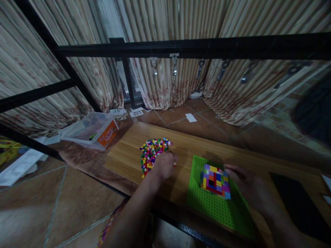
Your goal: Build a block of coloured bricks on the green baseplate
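your left hand (165, 165) curls at the right edge of the loose bricks (150, 156), your right hand (243, 181) beside the brick build (218, 184) on the green baseplate (204, 206); i cannot tell whether either grips anything. pick bricks singly, steadying the build lightly.

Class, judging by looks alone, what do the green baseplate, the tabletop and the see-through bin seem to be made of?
Green baseplate: probably moulded plastic, fairly matte; its regular stud rows suggest it.
Tabletop: wood or wood-look laminate, low sheen; grain shows, but not which.
Bin: likely smooth plastic; its walls are translucent.
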`<state>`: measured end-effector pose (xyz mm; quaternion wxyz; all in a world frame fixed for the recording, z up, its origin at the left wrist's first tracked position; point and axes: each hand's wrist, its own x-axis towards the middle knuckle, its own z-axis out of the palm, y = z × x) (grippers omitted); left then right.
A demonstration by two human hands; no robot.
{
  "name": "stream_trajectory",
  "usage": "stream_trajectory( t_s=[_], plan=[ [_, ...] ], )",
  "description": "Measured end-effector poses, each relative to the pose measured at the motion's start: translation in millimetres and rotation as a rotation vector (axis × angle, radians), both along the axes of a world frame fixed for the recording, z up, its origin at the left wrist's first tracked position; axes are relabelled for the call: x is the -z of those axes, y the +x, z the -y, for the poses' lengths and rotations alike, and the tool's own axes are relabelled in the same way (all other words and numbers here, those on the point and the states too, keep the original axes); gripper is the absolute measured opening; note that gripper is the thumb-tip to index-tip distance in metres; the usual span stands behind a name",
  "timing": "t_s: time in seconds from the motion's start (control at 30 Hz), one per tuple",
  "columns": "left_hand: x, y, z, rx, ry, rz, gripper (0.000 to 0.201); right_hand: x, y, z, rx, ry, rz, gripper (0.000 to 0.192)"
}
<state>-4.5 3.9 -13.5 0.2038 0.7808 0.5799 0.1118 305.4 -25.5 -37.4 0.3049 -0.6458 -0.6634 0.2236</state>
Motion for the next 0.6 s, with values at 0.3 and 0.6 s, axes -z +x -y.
stream_trajectory(
  t_s=[0.3,0.6],
  plan=[
    [0.6,4,3,0.011,-0.013,-0.153,0.029,-2.4,-2,0,0.0,0.01,-0.006,0.042],
    [1.9,11,3,-0.099,-0.02,-0.071,0.023,-4.2,-7,2,-0.006,0.037,-0.007,0.035]
  ],
)
